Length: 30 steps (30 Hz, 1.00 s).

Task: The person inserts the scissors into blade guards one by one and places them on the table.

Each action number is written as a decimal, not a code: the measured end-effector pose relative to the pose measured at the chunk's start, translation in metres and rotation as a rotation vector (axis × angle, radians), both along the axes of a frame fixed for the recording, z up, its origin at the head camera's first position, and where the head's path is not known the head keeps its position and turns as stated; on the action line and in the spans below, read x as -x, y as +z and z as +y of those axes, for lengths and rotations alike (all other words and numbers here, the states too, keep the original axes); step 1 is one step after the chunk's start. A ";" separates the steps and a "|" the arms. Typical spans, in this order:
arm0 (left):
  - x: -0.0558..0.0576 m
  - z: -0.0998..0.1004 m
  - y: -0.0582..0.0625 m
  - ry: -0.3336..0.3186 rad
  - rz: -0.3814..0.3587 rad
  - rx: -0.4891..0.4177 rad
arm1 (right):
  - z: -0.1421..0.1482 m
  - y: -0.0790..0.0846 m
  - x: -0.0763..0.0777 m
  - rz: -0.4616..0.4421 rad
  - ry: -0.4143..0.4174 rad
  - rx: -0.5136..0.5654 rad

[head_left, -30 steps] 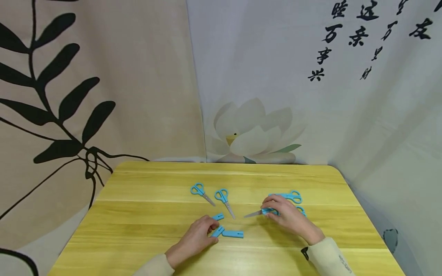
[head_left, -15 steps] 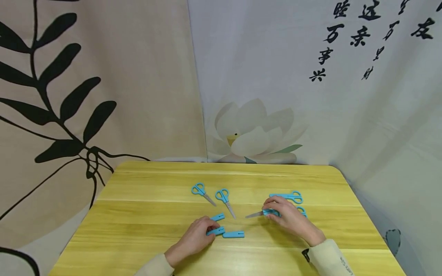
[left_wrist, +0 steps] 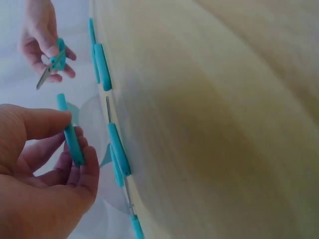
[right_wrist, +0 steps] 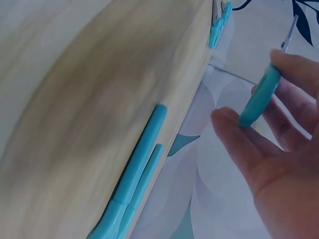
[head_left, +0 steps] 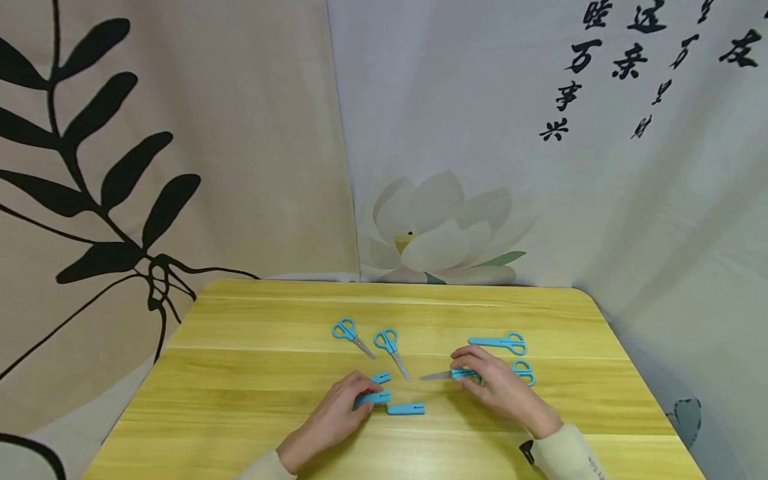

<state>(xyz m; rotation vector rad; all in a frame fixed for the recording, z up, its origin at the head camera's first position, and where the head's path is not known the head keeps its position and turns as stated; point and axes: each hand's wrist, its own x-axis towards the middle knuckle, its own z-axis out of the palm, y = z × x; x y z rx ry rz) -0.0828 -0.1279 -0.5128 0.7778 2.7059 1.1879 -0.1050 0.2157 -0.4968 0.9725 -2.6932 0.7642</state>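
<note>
My left hand (head_left: 339, 415) pinches a blue scissor cover (head_left: 375, 398) between thumb and fingers, its slotted end facing right. In the left wrist view this cover (left_wrist: 74, 147) is off the table. With my right hand (head_left: 504, 390) I hold a pair of scissors by the blue handle (right_wrist: 262, 97), the bare blade (head_left: 436, 376) pointing left toward the cover. Part of the handle is hidden by my fingers. Another loose cover (head_left: 381, 377) lies just behind my left hand, and a third cover (head_left: 406, 409) is to its right on the table.
Two uncovered scissors, one left (head_left: 353, 337) and one right (head_left: 392, 352), lie behind the hands on the wooden table (head_left: 252, 367). Covered scissors (head_left: 497, 342) lie at the right, with another pair (head_left: 524, 373) partly behind my right hand. A printed curtain (head_left: 270, 147) hangs behind.
The cover in my left hand has turned from a slant to nearly level. My right hand has shifted slightly left with the scissors, so the covered pairs behind it show more.
</note>
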 end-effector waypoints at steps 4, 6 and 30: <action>0.001 0.003 0.001 0.007 0.042 -0.014 | -0.004 0.001 -0.005 0.023 0.002 0.006; 0.001 0.005 0.002 0.010 0.066 -0.019 | -0.005 0.001 -0.007 0.053 0.003 0.008; 0.009 0.003 0.017 0.045 0.433 0.012 | -0.025 0.003 -0.020 0.230 -0.067 0.051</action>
